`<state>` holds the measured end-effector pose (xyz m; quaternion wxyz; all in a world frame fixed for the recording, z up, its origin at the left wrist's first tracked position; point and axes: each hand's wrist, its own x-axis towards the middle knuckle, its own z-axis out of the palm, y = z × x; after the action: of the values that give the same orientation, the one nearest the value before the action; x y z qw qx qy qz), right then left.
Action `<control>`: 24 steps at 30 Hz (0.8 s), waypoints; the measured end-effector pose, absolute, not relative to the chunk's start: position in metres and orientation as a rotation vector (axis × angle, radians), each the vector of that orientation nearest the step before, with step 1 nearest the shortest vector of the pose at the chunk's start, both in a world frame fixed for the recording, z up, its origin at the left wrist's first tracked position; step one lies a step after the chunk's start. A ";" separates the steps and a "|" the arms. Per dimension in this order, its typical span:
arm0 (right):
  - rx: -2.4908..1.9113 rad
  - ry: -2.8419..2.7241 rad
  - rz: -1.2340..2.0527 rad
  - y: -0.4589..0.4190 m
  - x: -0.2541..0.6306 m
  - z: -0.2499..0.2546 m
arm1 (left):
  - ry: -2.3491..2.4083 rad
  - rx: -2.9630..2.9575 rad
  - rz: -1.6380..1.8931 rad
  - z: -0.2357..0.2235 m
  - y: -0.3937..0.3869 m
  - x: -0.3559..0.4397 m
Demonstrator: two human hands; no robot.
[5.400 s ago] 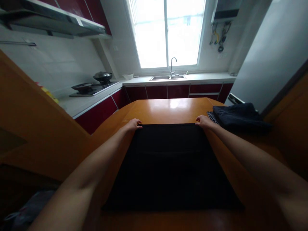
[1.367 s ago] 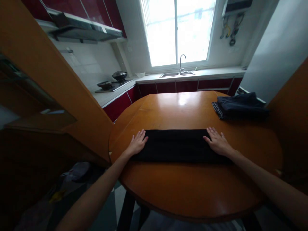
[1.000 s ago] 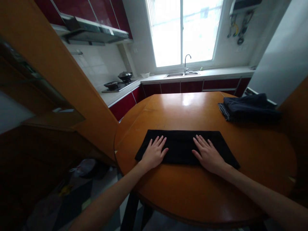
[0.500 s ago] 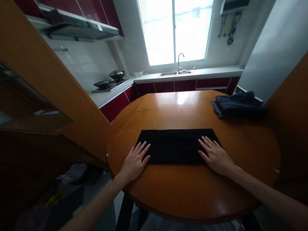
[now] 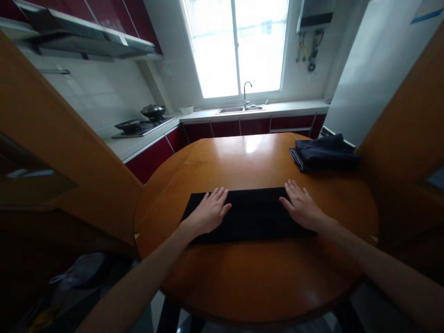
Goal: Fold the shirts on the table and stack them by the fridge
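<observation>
A flat black folded cloth, perhaps a garment, lies lengthwise across the near half of the wooden table. My left hand rests over its left part, palm down, fingers stretched toward the far edge. Over the right end lies my right hand, also palm down and open, its fingertips reaching the cloth's far edge and its thumb pointing inward. Neither hand grips anything. The parts of the cloth beneath both hands are hidden.
Dark blue folded clothes, seemingly jeans, are stacked on the table's far right. Beyond the table run a counter with a sink and a stove carrying a lidded pan. Wooden panels flank the table.
Both hands have slid away from me across the cloth, from its near part toward its far edge. The left hand has also moved inward. The camera view has shifted slightly.
</observation>
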<state>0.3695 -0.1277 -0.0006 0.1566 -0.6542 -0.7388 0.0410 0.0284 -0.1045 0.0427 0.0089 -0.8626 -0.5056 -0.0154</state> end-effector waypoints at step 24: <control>-1.776 -1.997 0.227 -0.056 0.404 -0.032 | -1.565 -2.657 -0.262 -0.017 -0.074 0.110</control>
<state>0.4037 -0.0561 -0.0322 0.2276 -0.6447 -0.7251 0.0825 0.1098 -0.0739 -0.0169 0.0234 -0.8583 -0.5056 -0.0846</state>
